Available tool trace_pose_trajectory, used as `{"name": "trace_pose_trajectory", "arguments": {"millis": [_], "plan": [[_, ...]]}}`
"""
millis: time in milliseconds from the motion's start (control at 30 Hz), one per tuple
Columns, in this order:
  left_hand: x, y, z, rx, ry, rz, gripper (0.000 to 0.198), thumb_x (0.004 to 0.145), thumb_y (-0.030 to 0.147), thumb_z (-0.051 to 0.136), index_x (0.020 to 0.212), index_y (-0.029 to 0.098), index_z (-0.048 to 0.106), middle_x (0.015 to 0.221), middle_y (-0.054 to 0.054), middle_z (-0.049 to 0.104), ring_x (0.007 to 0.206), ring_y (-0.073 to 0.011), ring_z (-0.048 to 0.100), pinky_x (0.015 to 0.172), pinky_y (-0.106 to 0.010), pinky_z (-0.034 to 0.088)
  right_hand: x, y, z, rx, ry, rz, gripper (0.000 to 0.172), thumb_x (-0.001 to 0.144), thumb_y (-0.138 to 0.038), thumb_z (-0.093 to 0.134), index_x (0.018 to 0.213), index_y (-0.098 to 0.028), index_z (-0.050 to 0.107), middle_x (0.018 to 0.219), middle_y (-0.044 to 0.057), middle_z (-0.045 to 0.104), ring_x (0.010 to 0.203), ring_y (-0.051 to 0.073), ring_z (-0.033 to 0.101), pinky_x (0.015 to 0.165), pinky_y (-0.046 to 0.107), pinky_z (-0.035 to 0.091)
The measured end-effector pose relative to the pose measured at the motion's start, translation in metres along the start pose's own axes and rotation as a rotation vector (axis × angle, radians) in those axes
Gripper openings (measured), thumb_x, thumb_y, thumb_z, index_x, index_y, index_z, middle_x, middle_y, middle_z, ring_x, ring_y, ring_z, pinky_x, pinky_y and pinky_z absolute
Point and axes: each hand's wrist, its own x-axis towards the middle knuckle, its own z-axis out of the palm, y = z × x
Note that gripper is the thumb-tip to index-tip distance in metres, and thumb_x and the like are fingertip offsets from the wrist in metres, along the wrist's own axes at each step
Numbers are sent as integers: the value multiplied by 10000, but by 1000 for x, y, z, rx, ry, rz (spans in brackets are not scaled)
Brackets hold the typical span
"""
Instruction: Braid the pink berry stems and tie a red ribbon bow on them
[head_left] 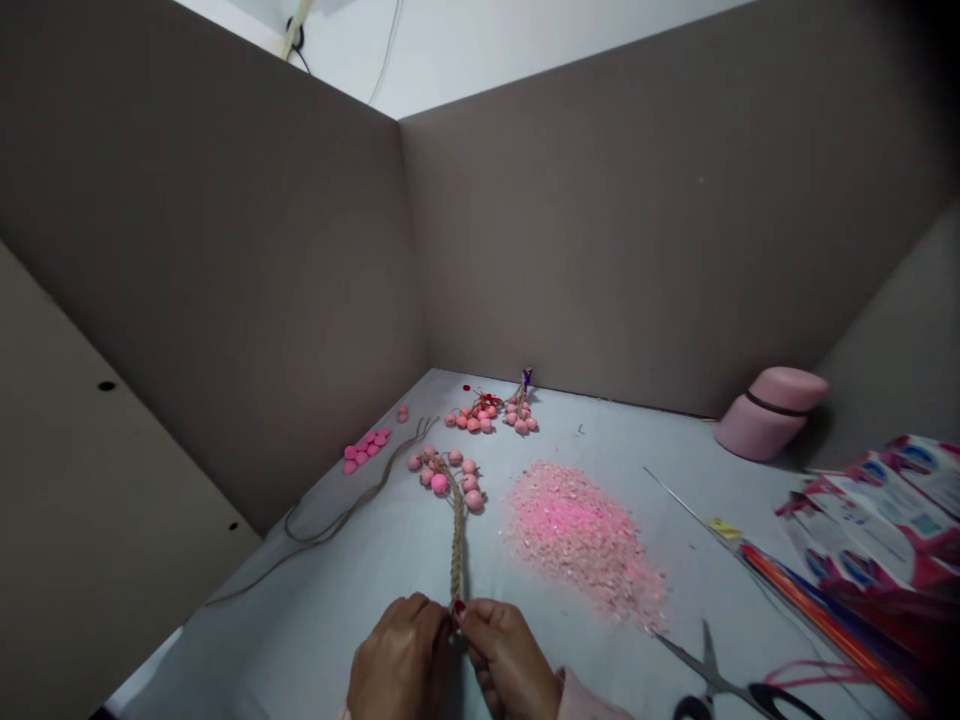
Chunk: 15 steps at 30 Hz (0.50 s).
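Two hands, left hand (401,662), right hand (510,662), grasping twisted jute stem (456,545), pink ball cluster (446,475) beyond

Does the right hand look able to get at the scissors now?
Probably yes: nothing stands between the right hand and the scissors, though that hand is pinching the twisted jute cord and would likely release it first.

Passage from the right hand (510,665) toward the far partition wall (600,250) narrows between the braided jute stem (456,550) with its pink beads (450,480) and the pink glitter heap (577,540); scissors (720,680) obstruct the right front, and a loose twine strand (352,505) obstructs the left of the worktop (300,640).
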Motion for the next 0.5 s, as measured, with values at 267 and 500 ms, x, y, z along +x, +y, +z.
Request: {"name": "trace_pose_trajectory", "arguments": {"millis": [267, 500], "plan": [[1, -4, -3, -350, -16, -99, 272, 834, 243, 361, 752, 179, 612, 746, -55, 681, 717, -193, 625, 632, -258, 413, -2, -1, -1, 0, -14, 19, 360, 544, -503, 642, 542, -183, 477, 308, -129, 260, 306, 23, 117, 373, 232, 20], [4, 0, 12, -526, -24, -166, 291, 803, 313, 389, 713, 186, 635, 692, -44, 700, 664, -193, 638, 593, -243, 420, 0, 0, -1, 25, -8, -14, 363, 524, -489, 654, 508, -178, 467, 341, -114, 289, 333, 26, 166, 382, 224, 68]]}}
